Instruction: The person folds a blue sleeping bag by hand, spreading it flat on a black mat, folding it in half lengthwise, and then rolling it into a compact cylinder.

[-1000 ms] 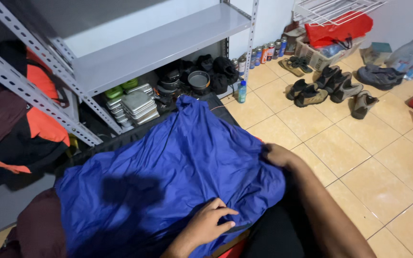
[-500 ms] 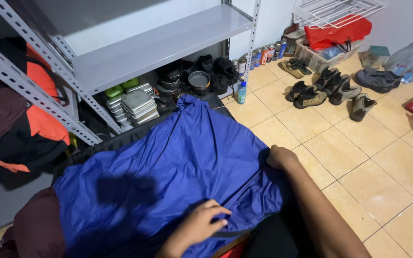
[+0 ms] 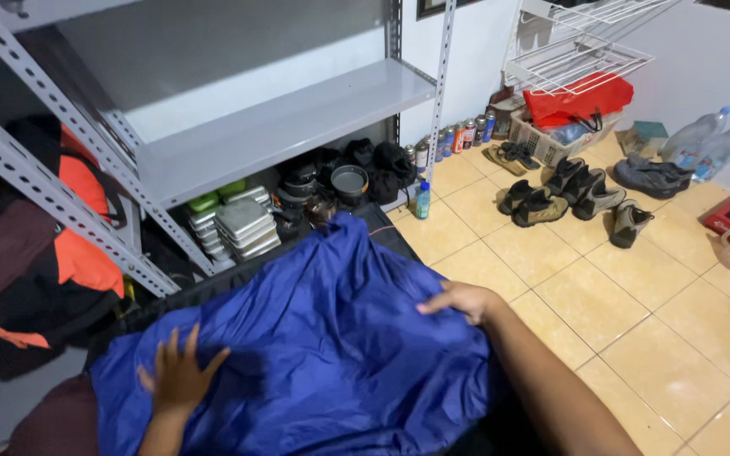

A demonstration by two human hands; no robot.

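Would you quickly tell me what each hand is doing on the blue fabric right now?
Left hand: open, fingers spread, flat on the blue fabric.
Right hand: fingers curled at the fabric's right edge; whether it grips cannot be told.

fabric (image 3: 331,338): blue | shelf (image 3: 289,127): grey | floor tiles (image 3: 635,338): possibly beige

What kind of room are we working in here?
Likely a home storage or utility room: a grey metal shelving unit with cookware beneath it, pairs of shoes on the tiled floor, and a wire rack on the wall.
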